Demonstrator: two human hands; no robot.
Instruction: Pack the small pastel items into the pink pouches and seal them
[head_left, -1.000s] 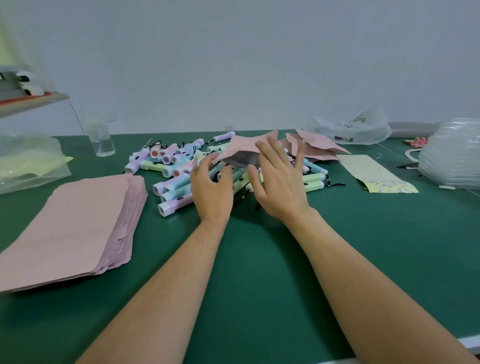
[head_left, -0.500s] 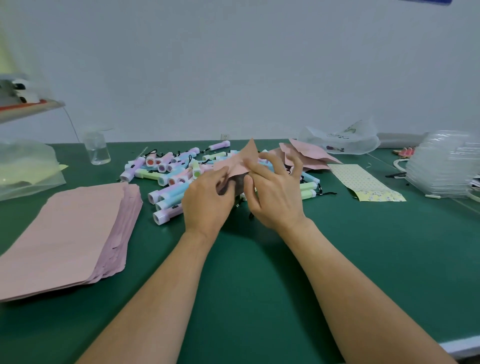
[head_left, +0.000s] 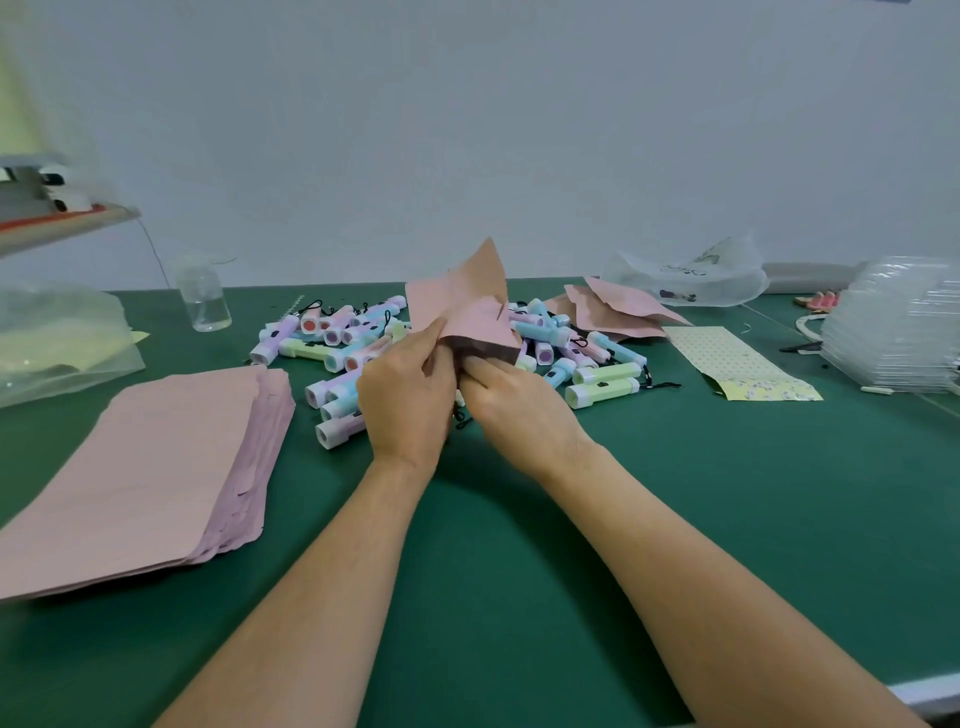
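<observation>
Lifted just above the green felt-like table mat (head_left: 779, 493), at mid-table: one matte, creased pink pouch (head_left: 467, 306), stiff like coated paper, tilted, one pointed corner uppermost, mouth turned down toward the wearer and spread into a dark slot. Pinched at the left of that mouth by the left hand (head_left: 405, 400), thumb on top, fingers curled beneath. Gripped at the right of the mouth by the right hand (head_left: 519, 410), fingers bent in against the lower lip; anything else inside that grip not discernible.

Directly behind and beside the hands, loose on the mat: a jumbled heap of small pastel items (head_left: 597, 364), smooth plastic cylinders in lilac, sky blue, mint and pink, each with a wider white head and a thin black cord loop, some touching, some crossed.

To the left, apart from the heap: a fanned stack of flat pink pouches (head_left: 145, 467), edges stepped, surface dull and smooth. Behind the heap on the right: a few loose pink pouches (head_left: 618, 312), crumpled and overlapping. Further right: a long dotted cream paper strip (head_left: 737, 364) with a yellow printed end, then a ribbed stack of clear plastic trays (head_left: 893, 327). At the back: a translucent white plastic bag (head_left: 691, 275); at back left, a small clear plastic bottle (head_left: 205, 301), upright, and a glossy clear plastic bag (head_left: 57, 338).
</observation>
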